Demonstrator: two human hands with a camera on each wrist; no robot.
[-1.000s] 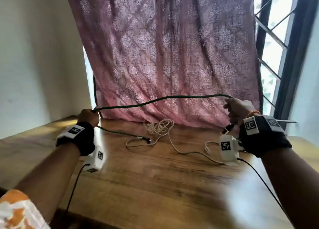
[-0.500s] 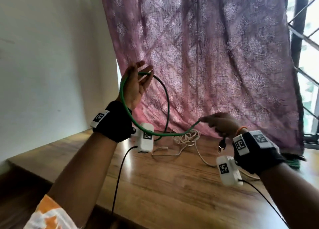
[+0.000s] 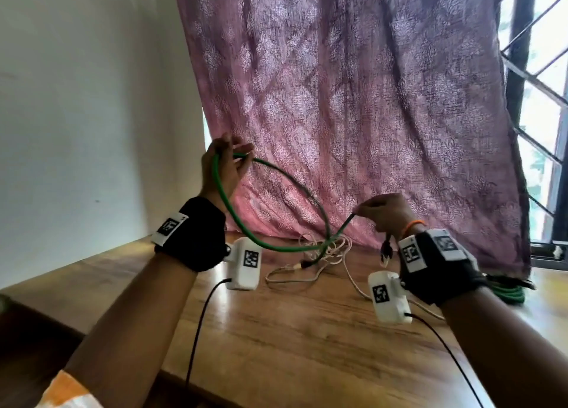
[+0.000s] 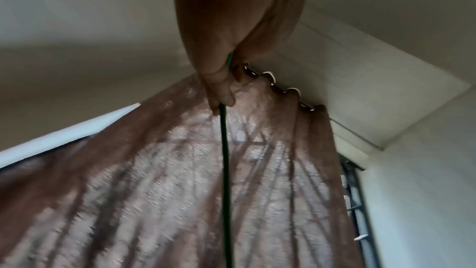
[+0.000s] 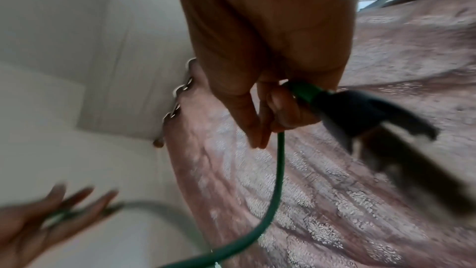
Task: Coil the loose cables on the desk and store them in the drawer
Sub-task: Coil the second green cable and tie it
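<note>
A dusty pink patterned curtain [image 3: 353,106] hangs across the window behind a long brown wooden table [image 3: 292,340]. Above the table a thick green cable [image 3: 229,206] hangs in the air in one big loop. The left hand [image 3: 222,167] is raised with the cable running across its palm; the thumb and fingers are bent lightly round it, fingertips loose rather than clenched. Lower and to the right, the right hand [image 3: 384,212] pinches the same cable between thumb and curled fingers, and the cable's dark plug [image 3: 385,250] dangles below that hand. On the table under the loop lies a tangle of thin cream-white cable [image 3: 325,247], uncoiled. Far right on the table, by the curtain's hem, sits a coiled green cable bundle [image 3: 507,293].
</note>
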